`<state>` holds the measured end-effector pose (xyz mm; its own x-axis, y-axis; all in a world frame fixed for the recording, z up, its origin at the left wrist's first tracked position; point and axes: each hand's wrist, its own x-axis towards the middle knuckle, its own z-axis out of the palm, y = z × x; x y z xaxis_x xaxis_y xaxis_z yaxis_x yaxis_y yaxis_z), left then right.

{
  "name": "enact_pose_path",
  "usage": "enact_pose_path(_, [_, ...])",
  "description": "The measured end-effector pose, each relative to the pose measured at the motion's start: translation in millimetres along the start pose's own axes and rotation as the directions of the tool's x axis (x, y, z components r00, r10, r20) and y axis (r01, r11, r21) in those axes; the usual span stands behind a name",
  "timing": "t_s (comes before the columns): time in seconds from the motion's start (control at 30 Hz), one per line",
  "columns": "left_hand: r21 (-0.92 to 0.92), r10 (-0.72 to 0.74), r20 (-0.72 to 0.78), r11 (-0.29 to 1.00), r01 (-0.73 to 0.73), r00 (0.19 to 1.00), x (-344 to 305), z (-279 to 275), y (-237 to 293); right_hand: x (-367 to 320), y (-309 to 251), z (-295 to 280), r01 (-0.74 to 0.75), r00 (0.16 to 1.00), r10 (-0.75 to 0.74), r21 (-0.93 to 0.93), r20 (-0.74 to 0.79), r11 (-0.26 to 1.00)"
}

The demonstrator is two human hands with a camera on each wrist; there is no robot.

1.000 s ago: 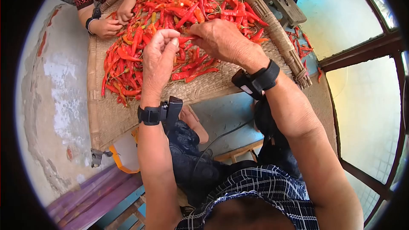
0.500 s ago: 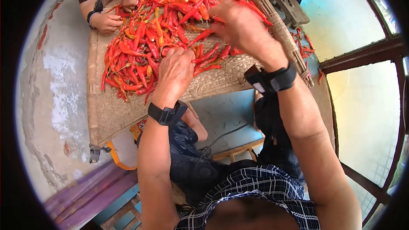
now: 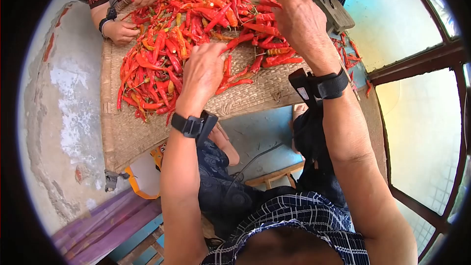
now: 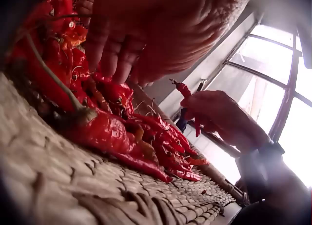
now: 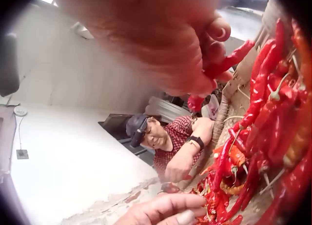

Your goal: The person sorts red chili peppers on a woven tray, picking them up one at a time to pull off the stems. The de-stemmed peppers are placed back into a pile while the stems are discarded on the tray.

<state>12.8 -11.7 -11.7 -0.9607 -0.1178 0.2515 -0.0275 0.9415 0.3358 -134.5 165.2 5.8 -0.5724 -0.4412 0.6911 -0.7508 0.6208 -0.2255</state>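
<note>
A big pile of red chili peppers [image 3: 157, 76], a few orange or yellowish, covers the woven tray [image 3: 132, 140]. My right hand [image 3: 301, 22] is raised over the tray's right side, pinching one red chili pepper [image 4: 183, 90] between thumb and fingers. That pepper also shows in the right wrist view, sticking out past the fingertips. Lower and to the left, my left hand [image 3: 203, 71] hovers at the near edge of the pile. In the left wrist view its fingers [image 4: 109, 59] hang loosely down among the peppers, holding none that shows.
Across the tray, another person's hands [image 3: 122, 32] work at the pile's far left edge. A wooden stool [image 3: 331, 12] with a dark tool on it stands beyond the right rim. More chilies [image 3: 346, 54] lie below it. Windows line the right, a wall the left.
Both hands were together at one chili pepper over the pile. They have parted: the right has moved up and to the right, the left slightly right and lower. Smaller chilies now lie shifted near the right hand.
</note>
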Motion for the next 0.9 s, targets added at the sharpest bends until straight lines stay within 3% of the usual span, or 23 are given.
enact_pose_path(0.1, [0.041,0.107,0.061,0.993,-0.109,0.992,2,17,-11,2,-4,1,0.021,1.0,-0.023,0.106,0.015,0.994])
enact_pose_path(0.13, [0.059,0.072,0.086,0.995,-0.078,0.994,3,18,-12,3,-11,4,0.082,0.994,-0.094,0.185,0.054,0.979])
enact_pose_path(0.17, [0.059,0.075,0.085,0.995,-0.08,0.994,3,18,-13,-2,-18,7,0.075,0.971,-0.132,0.265,0.201,0.961])
enact_pose_path(0.23, [0.014,-0.004,0.108,1.0,0.002,0.994,3,13,-8,-8,-33,21,0.233,0.84,-0.292,0.183,0.456,0.955])
enact_pose_path(0.37, [0.025,-0.02,0.108,1.0,0.018,0.994,1,14,-10,-23,-48,38,0.208,0.842,-0.278,0.198,0.463,0.958])
enact_pose_path(0.43, [0.055,-0.034,0.12,0.998,0.028,0.992,1,15,-11,-25,-52,43,0.261,0.814,-0.269,0.09,0.515,0.961])
enact_pose_path(0.5, [0.029,-0.037,0.109,0.999,0.034,0.993,5,13,-10,-22,-49,51,0.314,0.827,-0.315,0.082,0.466,0.946])
enact_pose_path(0.57, [0.001,-0.043,0.1,0.999,0.043,0.994,7,8,-5,-14,-49,51,0.245,0.769,-0.242,0.076,0.592,0.966])
enact_pose_path(0.63, [-0.467,-0.226,-0.088,0.87,0.16,0.97,6,-1,2,-9,-46,47,0.163,0.806,-0.197,0.11,0.558,0.98])
enact_pose_path(0.67, [-0.624,-0.268,-0.187,0.776,0.096,0.945,8,-3,1,-7,-44,43,0.081,0.838,-0.148,0.148,0.525,0.986])
enact_pose_path(0.7, [-0.64,-0.32,-0.27,0.765,0.079,0.908,9,-9,-2,-4,-43,38,0.082,0.837,-0.15,0.151,0.526,0.985])
enact_pose_path(0.77, [-0.641,-0.358,-0.298,0.762,0.092,0.885,6,-16,-14,0,-41,24,-0.06,0.949,-0.078,0.417,0.304,0.907])
enact_pose_path(0.8, [-0.593,-0.365,-0.188,0.782,0.191,0.912,3,-22,-16,1,-39,18,-0.101,0.963,-0.042,0.501,0.267,0.86])
enact_pose_path(0.83, [-0.593,-0.365,-0.189,0.782,0.19,0.912,-1,-23,-13,4,-35,12,-0.1,0.963,-0.043,0.501,0.265,0.86])
enact_pose_path(0.9, [-0.31,-0.296,0.138,0.893,0.326,0.945,-6,-22,-2,7,-27,4,-0.125,0.982,0.034,0.508,0.184,0.852])
